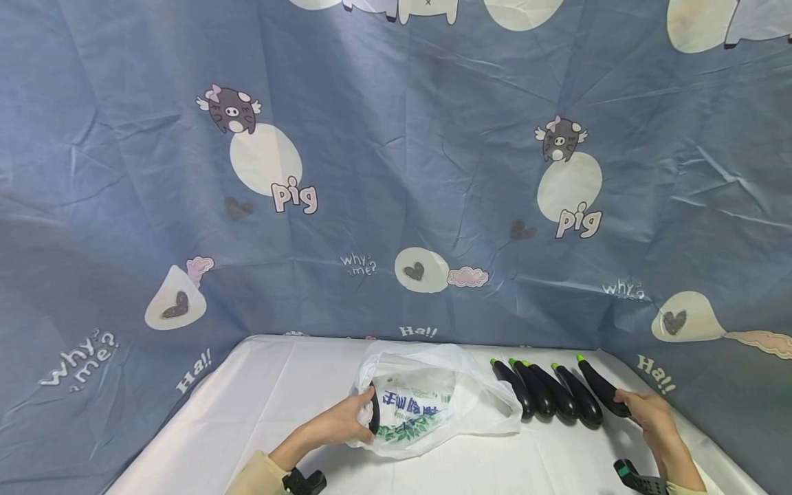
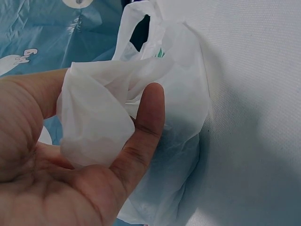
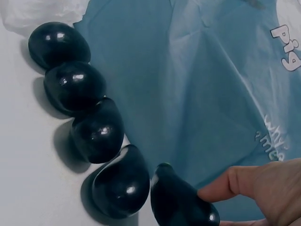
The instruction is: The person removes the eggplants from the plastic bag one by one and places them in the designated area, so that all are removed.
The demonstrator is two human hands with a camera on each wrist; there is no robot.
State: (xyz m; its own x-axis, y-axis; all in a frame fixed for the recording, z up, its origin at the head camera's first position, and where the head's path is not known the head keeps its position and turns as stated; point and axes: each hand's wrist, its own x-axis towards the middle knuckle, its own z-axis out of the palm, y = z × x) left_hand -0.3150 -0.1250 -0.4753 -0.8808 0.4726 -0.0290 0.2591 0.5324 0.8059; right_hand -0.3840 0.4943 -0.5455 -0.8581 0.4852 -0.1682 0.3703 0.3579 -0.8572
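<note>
A white plastic bag (image 1: 482,405) with blue and green print lies on the table, its mouth turned toward me. My left hand (image 1: 343,418) holds the bag's left rim; in the left wrist view the thumb lies along the folded plastic (image 2: 96,120). A dark, curved thing (image 1: 375,410) shows beside those fingers, too little of it to tell its kind. On the right, my right hand (image 1: 646,412) grips the blunt end of the outermost eggplant (image 1: 597,382), its thumb on the skin in the right wrist view. That eggplant's green stem end points away from me.
Several more dark eggplants (image 1: 578,397) lie side by side between the bag and my right hand, green stems toward the back. The nearest to the bag is partly behind its plastic. A blue printed cloth (image 1: 371,172) hangs behind the white table (image 1: 272,385).
</note>
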